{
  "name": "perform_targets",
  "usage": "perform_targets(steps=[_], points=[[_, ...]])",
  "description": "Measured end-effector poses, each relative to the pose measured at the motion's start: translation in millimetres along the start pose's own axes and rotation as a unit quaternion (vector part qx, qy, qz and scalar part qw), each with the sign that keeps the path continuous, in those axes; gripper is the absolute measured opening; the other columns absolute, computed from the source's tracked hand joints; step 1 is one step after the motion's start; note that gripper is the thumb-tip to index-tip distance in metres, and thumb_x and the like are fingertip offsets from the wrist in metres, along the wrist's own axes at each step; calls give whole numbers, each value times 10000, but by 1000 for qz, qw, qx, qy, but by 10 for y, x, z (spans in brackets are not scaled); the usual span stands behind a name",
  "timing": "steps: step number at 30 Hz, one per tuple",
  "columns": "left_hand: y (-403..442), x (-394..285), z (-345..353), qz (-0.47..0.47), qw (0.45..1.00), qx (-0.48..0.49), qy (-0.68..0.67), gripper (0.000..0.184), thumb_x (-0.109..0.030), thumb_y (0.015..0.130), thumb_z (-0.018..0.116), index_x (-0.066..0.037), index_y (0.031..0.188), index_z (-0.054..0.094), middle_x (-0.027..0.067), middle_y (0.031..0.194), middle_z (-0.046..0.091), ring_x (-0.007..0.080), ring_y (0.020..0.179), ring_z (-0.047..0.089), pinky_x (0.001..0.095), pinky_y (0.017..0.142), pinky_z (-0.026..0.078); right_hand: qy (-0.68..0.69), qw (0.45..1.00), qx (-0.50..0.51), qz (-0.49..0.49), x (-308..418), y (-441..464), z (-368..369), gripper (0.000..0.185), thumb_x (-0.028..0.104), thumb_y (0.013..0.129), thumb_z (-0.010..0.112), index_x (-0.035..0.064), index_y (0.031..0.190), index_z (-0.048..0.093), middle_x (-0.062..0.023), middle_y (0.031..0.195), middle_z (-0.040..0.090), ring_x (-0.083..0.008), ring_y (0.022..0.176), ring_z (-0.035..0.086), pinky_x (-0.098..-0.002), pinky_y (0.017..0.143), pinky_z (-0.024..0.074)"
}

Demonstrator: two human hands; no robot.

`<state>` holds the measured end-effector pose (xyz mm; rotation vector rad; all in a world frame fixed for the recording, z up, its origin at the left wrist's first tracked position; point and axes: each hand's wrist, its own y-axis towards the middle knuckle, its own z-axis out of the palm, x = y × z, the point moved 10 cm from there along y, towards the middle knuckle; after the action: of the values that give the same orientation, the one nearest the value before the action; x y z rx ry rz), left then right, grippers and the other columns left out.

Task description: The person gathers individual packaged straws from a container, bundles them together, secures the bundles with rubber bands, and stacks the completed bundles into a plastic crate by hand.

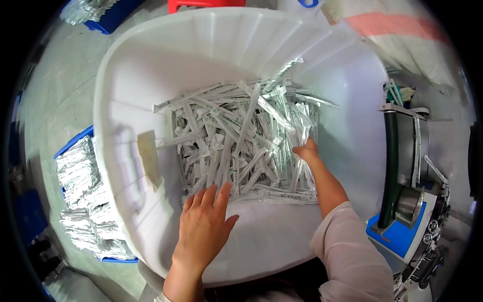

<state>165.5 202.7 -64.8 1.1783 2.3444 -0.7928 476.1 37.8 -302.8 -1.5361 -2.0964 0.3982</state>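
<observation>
A large white plastic bin (347,75) stands in front of me, holding a loose heap of long, thin wrapped packets (226,126) with clear film and green print. On the heap's right side, my right hand (309,152) is closed around a bunch of these packets (296,121); its fingertips are partly hidden among them. My left hand (204,224) is over the near left part of the bin, palm down with fingers stretched out and thumb apart. It holds nothing, and its fingertips are close to the heap's near edge.
Left of the bin, a blue crate (75,140) holds stacked silvery packets. Another blue crate (118,15) sits at the upper left, near a red stool (206,4). To the right is a machine with a dark handle (390,166) and blue top (402,241).
</observation>
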Motion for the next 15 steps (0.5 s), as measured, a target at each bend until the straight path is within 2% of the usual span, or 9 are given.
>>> perform_targets(steps=[2,3,5,7,8,10,11,13,15], points=[[-37,14,-28,4,1000,-12,-3,560,-148,680,677,-40,1163,415,138,1055,522,305,964,503,391,820,391,0,999,35,4,60,-112,-161,659,212,520,735,-40,1079,493,-198,1022,571,-310,959,553,-327,831,430],[-42,23,-29,8,1000,-16,-1,556,-157,682,677,-39,1159,416,142,1048,527,308,952,511,389,809,397,27,998,59,-28,66,-104,-178,601,148,541,705,-23,1081,501,-160,982,589,-269,924,564,-307,803,435],[-50,59,8,13,999,-29,-2,553,-165,683,676,-38,1155,418,146,1041,532,310,941,519,387,799,403,74,994,45,-71,121,-247,-408,584,149,542,704,-27,1063,506,-168,991,585,-272,927,566,-313,805,437],[-30,116,88,23,999,-45,-2,619,-214,636,718,-11,1145,432,155,943,539,299,874,540,379,769,422,179,972,44,-148,313,-513,-648,547,112,557,684,-33,1052,502,-151,990,580,-249,913,564,-314,799,435],[7,157,162,26,998,-54,0,619,-214,636,718,-11,1145,432,155,943,539,299,874,540,379,769,422,180,971,38,-156,418,-712,-806,547,112,557,684,-33,1052,502,-151,990,580,-249,913,564,-314,799,435],[127,264,354,21,992,-46,-118,820,-350,580,765,14,1209,387,220,1016,532,341,951,532,387,846,410,206,953,54,-214,729,-1131,-1071,539,93,567,669,-34,1061,493,-132,986,574,-231,902,556,-307,790,431],[168,241,403,25,992,-51,-110,820,-350,580,765,14,1209,387,220,1016,532,341,951,532,387,846,410,212,945,48,-245,801,-1258,-1152,549,91,572,666,-23,1077,484,-125,975,570,-220,898,552,-307,787,429],[233,172,716,-30,975,50,-214,994,-435,553,780,31,1274,279,272,1165,458,350,1080,473,430,912,376,228,936,55,-263,965,-1594,-1300,554,90,575,665,-18,1085,478,-127,978,568,-217,903,550,-307,789,430],[270,-159,877,-30,953,101,-285,1064,-463,535,787,41,1294,237,242,1194,442,317,1114,445,423,933,363,277,908,90,-300,1117,-1911,-1368,592,103,580,680,-8,1115,453,-127,995,561,-213,909,550,-311,799,430]])
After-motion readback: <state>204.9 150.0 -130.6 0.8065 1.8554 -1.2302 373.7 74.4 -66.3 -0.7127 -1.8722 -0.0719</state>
